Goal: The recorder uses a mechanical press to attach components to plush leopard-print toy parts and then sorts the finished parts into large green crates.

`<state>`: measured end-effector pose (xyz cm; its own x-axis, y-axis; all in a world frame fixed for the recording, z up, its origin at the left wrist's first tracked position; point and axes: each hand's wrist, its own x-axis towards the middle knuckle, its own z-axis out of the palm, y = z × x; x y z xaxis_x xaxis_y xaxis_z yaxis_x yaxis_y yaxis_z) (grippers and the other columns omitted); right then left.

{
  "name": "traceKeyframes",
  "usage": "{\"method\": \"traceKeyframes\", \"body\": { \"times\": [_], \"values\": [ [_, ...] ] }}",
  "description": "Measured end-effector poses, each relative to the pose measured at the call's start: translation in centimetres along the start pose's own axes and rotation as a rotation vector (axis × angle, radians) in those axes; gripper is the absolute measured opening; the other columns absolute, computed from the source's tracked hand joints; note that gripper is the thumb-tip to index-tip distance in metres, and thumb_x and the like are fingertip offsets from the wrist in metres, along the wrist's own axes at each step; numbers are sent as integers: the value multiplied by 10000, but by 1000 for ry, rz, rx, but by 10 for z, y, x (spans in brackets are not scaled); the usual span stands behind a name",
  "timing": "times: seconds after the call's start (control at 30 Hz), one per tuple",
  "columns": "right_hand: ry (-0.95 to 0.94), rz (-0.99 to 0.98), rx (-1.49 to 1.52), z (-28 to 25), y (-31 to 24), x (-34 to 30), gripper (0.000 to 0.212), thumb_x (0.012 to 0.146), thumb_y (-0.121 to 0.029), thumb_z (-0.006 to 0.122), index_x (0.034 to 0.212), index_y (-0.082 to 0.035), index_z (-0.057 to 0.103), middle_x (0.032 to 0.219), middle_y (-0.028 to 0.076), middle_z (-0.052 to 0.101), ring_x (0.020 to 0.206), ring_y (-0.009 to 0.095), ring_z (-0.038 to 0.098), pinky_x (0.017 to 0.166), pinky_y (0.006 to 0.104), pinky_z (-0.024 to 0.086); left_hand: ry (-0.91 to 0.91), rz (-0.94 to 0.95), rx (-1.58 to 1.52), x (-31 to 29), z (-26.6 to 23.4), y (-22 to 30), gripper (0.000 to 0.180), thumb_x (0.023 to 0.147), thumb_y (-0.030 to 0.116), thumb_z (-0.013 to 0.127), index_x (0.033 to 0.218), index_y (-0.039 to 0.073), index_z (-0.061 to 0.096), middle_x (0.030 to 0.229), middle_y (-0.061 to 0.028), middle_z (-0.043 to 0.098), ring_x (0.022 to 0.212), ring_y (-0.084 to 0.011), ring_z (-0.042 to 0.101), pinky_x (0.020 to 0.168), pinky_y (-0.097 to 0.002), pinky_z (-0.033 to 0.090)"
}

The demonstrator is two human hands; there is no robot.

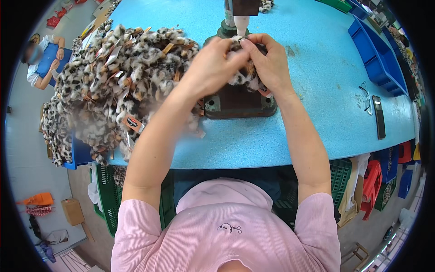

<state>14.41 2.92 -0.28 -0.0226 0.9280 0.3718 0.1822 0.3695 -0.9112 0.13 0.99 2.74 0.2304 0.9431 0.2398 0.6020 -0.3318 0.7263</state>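
Note:
A furry plush piece [244, 78], spotted in white, black and brown, sits between my two hands under the white tip [242, 25] of a dark bench press [241, 104]. My right hand [272, 63] grips it from the right, thumb and fingers pinched at its upper edge near a small dark spot. Slightly blurred, my left hand [213, 65] closes on the piece's left side, its thumb pointing across the fur. Part of the plush is hidden behind the fingers. A tag hangs off its lower right end.
A large heap of similar furry pieces [108, 81] with tags covers the table's left side, by my left forearm. Glasses [365, 97], a phone [379, 117] and a blue bin [376, 56] lie on the right of the blue table [317, 131]. Another person [50, 61] is at far left.

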Motion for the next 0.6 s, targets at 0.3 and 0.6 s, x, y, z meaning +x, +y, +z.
{"method": "traceKeyframes", "body": {
  "times": [0.3,0.6],
  "values": [
    [-136,-185,-185,-11,8,28,181,863,-174,499,839,5,509,724,102,557,663,198,508,633,315,428,171,10,516,-5,45,-17,514,726,129,540,1146,-110,362,579,-177,577,569,-344,592,547,-431,476],
    [-381,-184,-247,-23,10,44,136,863,-137,507,817,-17,552,697,29,569,645,113,486,647,288,440,235,20,486,-8,50,-15,490,728,122,535,1127,-111,371,573,-180,575,569,-349,595,529,-436,475]
  ]
}}
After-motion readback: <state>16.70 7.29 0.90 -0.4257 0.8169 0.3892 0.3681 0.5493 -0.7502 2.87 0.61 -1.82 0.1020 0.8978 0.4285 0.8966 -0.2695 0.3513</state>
